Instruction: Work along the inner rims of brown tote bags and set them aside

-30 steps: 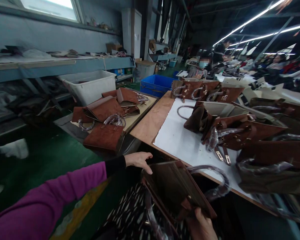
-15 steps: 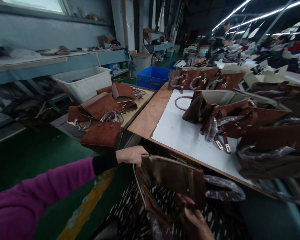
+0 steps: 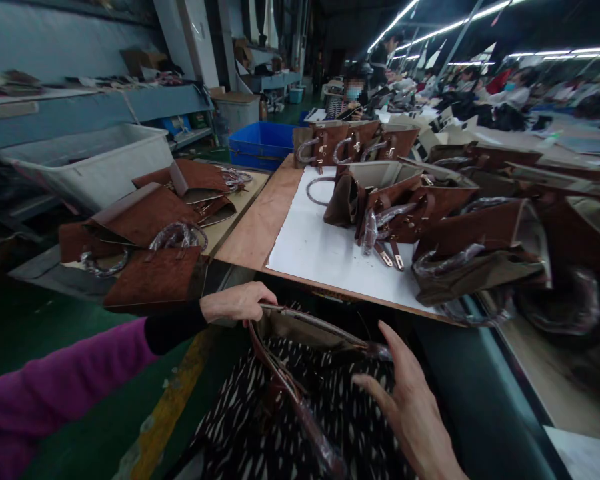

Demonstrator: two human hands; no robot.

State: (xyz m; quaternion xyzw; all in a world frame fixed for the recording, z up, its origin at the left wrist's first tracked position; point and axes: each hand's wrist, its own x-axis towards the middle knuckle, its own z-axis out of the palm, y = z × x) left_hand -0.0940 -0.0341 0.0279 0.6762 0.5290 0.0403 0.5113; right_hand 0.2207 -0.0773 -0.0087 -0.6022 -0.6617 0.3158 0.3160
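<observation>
My left hand [image 3: 241, 303] pinches the top edge of a brown handbag [image 3: 307, 329] at its left corner. The bag rests over my lap, mouth upward, its pale lining showing inside. A plastic-wrapped handle [image 3: 316, 427] hangs down on the near side. Beside the bag's right end is my right hand [image 3: 413, 400], thumb and fingers spread, holding nothing. Whether its fingertips touch the bag I cannot tell. The lower part of the bag blends into a dark, white-flecked garment [image 3: 230, 413].
On the table's white sheet [image 3: 300, 247] stand several brown handbags [image 3: 415, 207]. More bags [image 3: 153, 277] lie piled on a lower surface at left. Behind are a white bin [image 3: 125, 157] and a blue crate [image 3: 265, 143]. People sit at work farther back.
My right hand has come out of the bag's mouth and opened at its right side. The bag's opening looks narrower. The view has turned to the right; my left hand keeps its hold.
</observation>
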